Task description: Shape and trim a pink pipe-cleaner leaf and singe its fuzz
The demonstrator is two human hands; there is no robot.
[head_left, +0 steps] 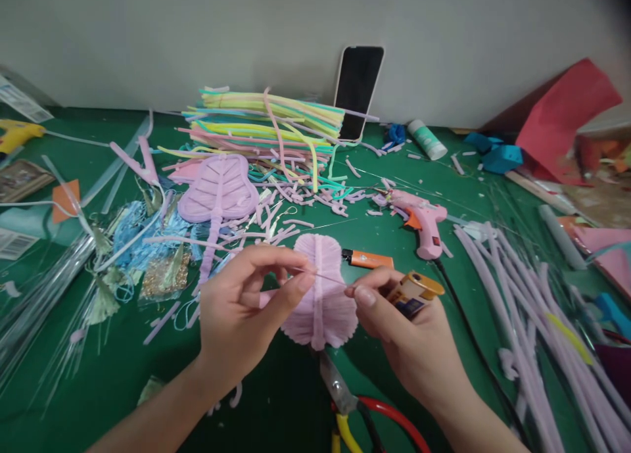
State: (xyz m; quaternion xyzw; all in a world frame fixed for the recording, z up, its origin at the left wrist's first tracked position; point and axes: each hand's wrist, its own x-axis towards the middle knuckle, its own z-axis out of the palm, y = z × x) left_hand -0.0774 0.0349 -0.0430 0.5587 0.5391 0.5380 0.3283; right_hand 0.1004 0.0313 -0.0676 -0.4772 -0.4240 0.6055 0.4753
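A thin wire [329,279] runs between my two hands. My left hand [251,302] pinches its left end between thumb and index finger. The right end is pinched by my right hand [401,328], which also holds an orange-yellow lighter [417,292] against its palm. Below the wire lies a pale purple pleated fan shape [319,315] with a central rib, partly hidden by my left fingers. Behind my left hand is a flat purple leaf-shaped fan [221,187] with a long handle. An orange lighter [369,260] rests beyond my right fingers.
Pliers [340,387] lie near the front edge. A pink glue gun [419,219] with a black cord is at right, beside purple stems [532,321]. Colourful stems [266,121] and a phone [359,88] stand behind; blue tassels [135,239] lie left.
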